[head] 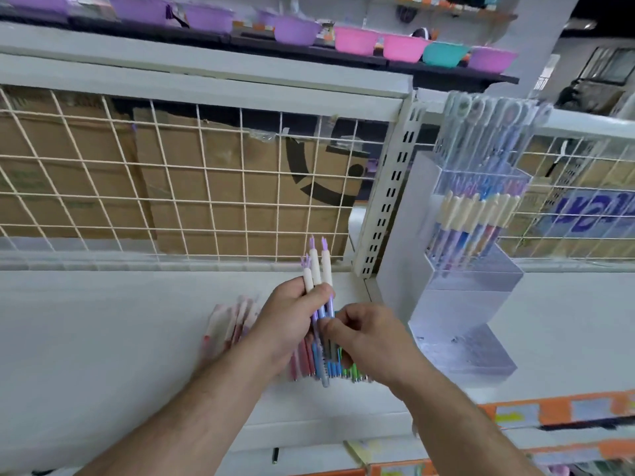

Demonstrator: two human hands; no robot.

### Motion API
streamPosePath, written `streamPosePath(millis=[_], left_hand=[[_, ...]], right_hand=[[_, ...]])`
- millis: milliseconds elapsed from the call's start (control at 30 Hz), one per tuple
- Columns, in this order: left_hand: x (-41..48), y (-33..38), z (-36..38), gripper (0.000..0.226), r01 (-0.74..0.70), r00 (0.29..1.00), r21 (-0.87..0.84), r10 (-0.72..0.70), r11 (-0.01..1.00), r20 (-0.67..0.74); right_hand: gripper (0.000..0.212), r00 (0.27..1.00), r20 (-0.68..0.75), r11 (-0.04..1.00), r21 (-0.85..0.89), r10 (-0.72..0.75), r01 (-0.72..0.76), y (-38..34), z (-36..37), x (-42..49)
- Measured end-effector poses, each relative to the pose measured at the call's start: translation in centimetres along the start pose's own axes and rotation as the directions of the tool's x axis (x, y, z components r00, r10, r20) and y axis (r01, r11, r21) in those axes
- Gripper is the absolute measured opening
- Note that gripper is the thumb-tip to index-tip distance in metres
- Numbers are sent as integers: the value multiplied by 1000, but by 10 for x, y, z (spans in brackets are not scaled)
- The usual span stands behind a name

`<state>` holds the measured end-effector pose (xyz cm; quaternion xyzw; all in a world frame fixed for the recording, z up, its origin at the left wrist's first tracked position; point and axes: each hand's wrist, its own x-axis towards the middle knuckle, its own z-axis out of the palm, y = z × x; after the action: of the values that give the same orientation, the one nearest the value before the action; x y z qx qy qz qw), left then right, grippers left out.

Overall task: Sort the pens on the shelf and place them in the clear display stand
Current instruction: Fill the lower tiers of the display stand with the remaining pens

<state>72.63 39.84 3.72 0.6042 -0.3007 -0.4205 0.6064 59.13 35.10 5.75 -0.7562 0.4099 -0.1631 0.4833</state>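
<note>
Bundle of pens (318, 269): three, white caps with purple tips pointing up, held roughly upright above the white shelf (103, 321), left of the clear display stand (464, 304) and apart from it. The bundle is gripped at mid-length by the left hand (292, 314), fingers wrapped round it. The lower barrels are pinched by the right hand (364, 334), thumb and curled fingers closed on them; which pen exactly is pinched cannot be told because of blur.

Loose pens (335, 367) are seen lying side by side on the shelf under both hands: pink, blue and green barrels. A further group of pink pens (226, 321) is seen just left of the left hand, blurred.

The stand is stepped. Its upper tier is filled with stored pens (474, 214), cream caps up; the lower tiers are seen through.

Behind the shelf, a wire grid (171, 183) is backed by cardboard boxes (240, 166). Above, plastic bowls (354, 39) in purple, pink and teal are lined up.
</note>
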Motion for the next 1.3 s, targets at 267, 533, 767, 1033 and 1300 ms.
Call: streamPosePath(millis=[267, 533, 767, 1033, 1300], left_hand=[[14, 4, 96, 16, -107, 994, 77, 105, 991, 37], [13, 3, 154, 23, -170, 984, 146, 162, 975, 69], [14, 5, 166, 16, -183, 983, 178, 183, 967, 15], [24, 21, 163, 12, -181, 978, 156, 194, 971, -75], [29, 18, 158, 16, -151, 987, 154, 156, 977, -22]], right_hand=[[17, 957, -256, 987, 41, -138, 153, 32, -100, 12], [16, 962, -168, 970, 83, -214, 230, 49, -158, 18], [23, 960, -173, 970, 69, -219, 233, 51, -182, 22], [18, 844, -476, 947, 69, -247, 315, 26, -225, 27], [17, 736, -609, 935, -28, -297, 355, 26, -225, 44]])
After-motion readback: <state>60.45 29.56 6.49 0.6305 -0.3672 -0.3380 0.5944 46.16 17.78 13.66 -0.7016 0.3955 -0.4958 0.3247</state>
